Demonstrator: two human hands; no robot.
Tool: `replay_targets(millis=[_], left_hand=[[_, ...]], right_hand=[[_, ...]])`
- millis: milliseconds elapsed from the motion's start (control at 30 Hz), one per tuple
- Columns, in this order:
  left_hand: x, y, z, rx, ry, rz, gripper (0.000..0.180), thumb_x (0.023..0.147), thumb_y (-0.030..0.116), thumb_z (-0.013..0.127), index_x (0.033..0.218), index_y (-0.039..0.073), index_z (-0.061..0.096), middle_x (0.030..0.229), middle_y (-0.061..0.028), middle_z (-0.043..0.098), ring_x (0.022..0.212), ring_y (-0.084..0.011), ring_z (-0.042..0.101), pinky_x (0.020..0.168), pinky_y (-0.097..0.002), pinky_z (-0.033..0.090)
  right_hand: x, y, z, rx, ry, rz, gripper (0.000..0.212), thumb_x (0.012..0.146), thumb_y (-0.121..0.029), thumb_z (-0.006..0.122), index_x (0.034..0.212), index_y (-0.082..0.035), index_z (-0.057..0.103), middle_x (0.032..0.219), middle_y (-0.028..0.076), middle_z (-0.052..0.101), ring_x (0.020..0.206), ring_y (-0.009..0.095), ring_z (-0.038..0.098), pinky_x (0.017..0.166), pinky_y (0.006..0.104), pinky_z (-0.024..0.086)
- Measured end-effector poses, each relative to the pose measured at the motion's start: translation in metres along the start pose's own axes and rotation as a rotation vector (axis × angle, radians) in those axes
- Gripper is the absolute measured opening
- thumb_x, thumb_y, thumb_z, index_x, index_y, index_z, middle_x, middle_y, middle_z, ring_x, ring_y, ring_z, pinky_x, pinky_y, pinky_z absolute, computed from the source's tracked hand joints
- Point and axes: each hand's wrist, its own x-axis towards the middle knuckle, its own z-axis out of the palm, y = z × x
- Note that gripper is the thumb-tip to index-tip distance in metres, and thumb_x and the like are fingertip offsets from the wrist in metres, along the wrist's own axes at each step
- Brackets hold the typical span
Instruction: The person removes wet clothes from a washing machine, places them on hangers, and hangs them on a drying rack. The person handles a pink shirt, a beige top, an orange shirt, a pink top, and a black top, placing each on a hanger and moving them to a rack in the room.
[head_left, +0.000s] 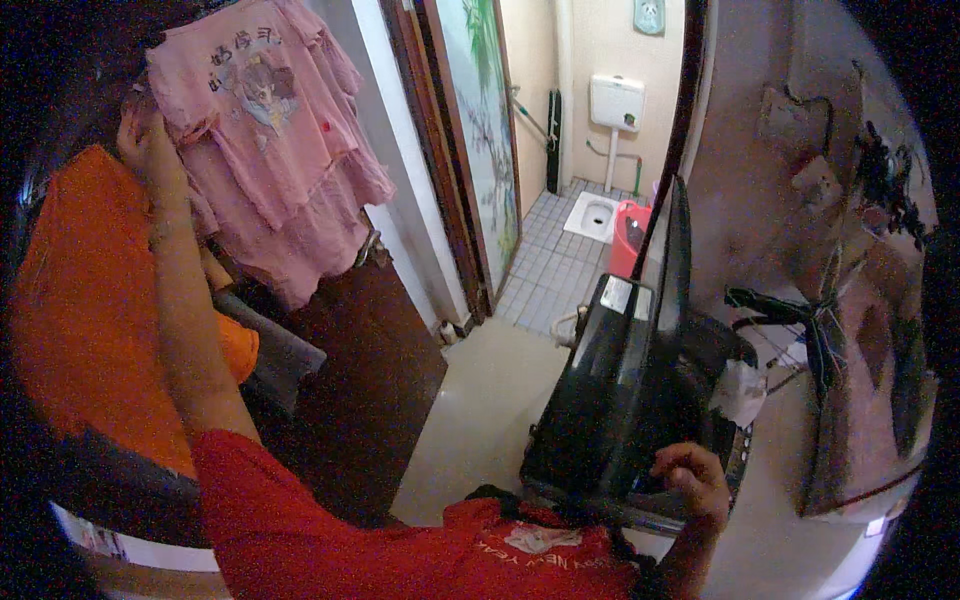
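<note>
My left hand [142, 140] is raised at the upper left, with the arm stretched past an orange garment [90, 300]. Its fingers are bent beside the shoulder of a pink T-shirt [270, 150], which hangs with a printed picture on its front. What the fingers grip there is dim and hard to make out. At the lower right my right hand [695, 482] hovers over a black top-loading washing machine [590, 380] whose lid [675, 260] stands up. The right fingers are loosely bent, with nothing visible in them.
A dark brown panel [370, 370] stands below the pink T-shirt. Beyond a doorway with a painted door [480, 130] lie a squat toilet [594, 217], a white cistern [617, 102] and a red bucket [627, 240]. Hanging cords [820, 310] and a pale crumpled thing [740, 390] are at right.
</note>
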Motion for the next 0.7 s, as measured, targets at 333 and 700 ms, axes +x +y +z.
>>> replay_targets(millis=[333,700], left_hand=[[-0.259,0.226,-0.135,-1.123,-1.363,-0.412,0.027,0.086,0.028,0.053,0.080,0.002,0.058,0.079,-0.0134,0.058,0.066,-0.0210,0.057,0.054,-0.0300,0.045],[-0.466,0.414,-0.031,-1.264,-1.544,-1.091,0.019,0.083,0.011,0.052,0.091,-0.004,0.059,0.085,-0.0146,0.062,0.073,-0.0241,0.060,0.066,-0.0337,0.049]], right_hand=[[0.011,-0.006,-0.097,0.037,-0.236,-0.002,0.032,0.074,-0.026,0.059,0.092,0.001,0.059,0.084,0.012,0.061,0.079,0.020,0.058,0.071,0.0314,0.046],[-0.064,0.024,-0.284,0.060,-0.111,0.032,0.036,0.079,-0.030,0.057,0.095,0.002,0.054,0.076,0.012,0.059,0.055,0.012,0.047,0.049,0.0229,0.037]])
